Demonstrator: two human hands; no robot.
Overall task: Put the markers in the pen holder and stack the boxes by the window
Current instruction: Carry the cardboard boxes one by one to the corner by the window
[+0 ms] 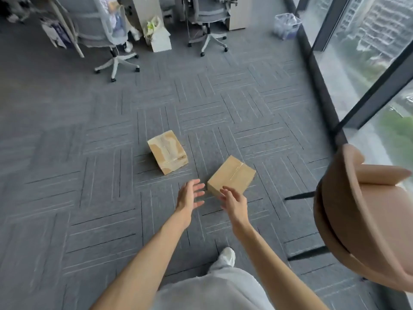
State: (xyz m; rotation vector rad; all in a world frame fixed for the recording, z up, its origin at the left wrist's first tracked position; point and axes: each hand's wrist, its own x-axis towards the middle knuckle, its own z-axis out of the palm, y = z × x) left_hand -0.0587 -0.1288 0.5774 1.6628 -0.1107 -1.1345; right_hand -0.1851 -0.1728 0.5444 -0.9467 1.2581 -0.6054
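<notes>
Two cardboard boxes lie apart on the grey carpet. The worn, taped box (168, 152) sits left of centre. A cleaner brown box (232, 175) lies to its right, nearer to me. My left hand (190, 194) hovers open just left of the brown box's near corner, fingers spread. My right hand (234, 201) is open over that same corner, fingertips overlapping the box's near edge; I cannot tell whether they touch it. Neither hand holds anything. No markers or pen holder are in view.
A tan armchair (362, 220) stands close on the right, by the floor-to-ceiling window (368, 63). Two grey office chairs (107, 36) (210, 21), a white bag (157, 34) and a clear storage bin (286, 25) are at the far side. My shoe (228, 256) is below the hands.
</notes>
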